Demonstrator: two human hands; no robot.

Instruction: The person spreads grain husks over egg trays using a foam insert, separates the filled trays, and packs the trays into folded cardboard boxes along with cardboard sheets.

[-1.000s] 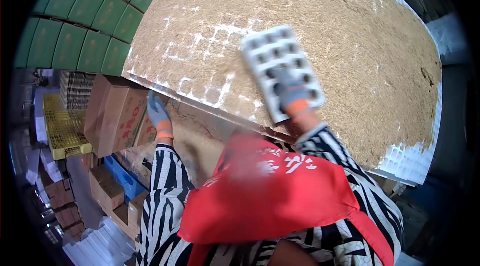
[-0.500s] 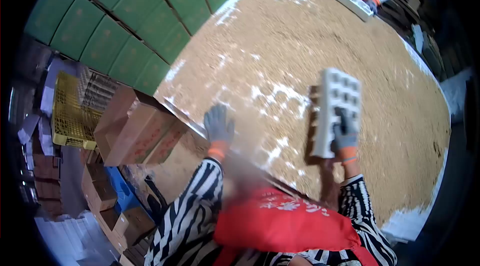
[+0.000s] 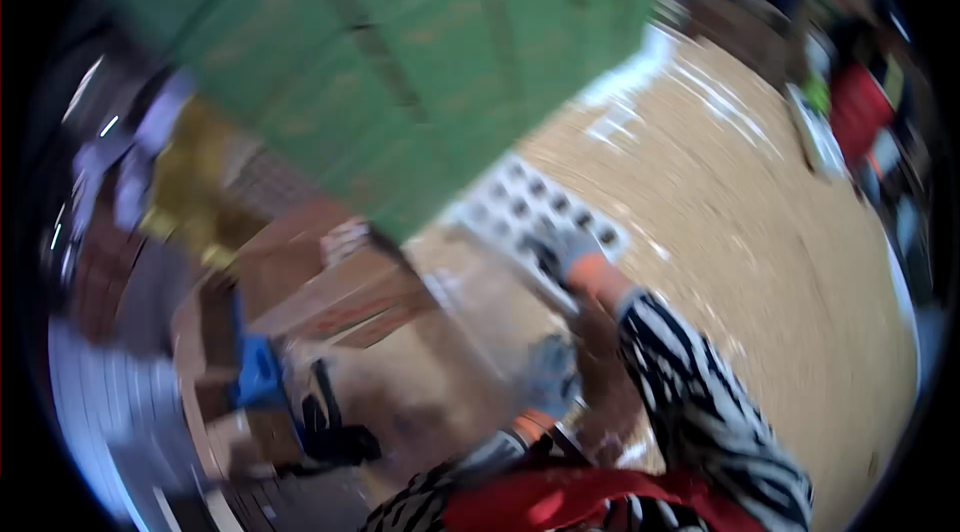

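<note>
over brown grains, one hand (image 3: 562, 254) holds one tray (image 3: 500, 212).

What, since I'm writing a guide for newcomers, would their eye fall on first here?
Most likely the big stack of green boxes, blurred across the top left. Next, the white tray with rows of dark round hollows, under the right hand near the centre. Then the broad tan-covered surface filling the right side.

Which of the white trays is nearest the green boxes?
The holed tray at the person's right hand, its end beside the green boxes; the other tray is across, by the co-worker.
</note>
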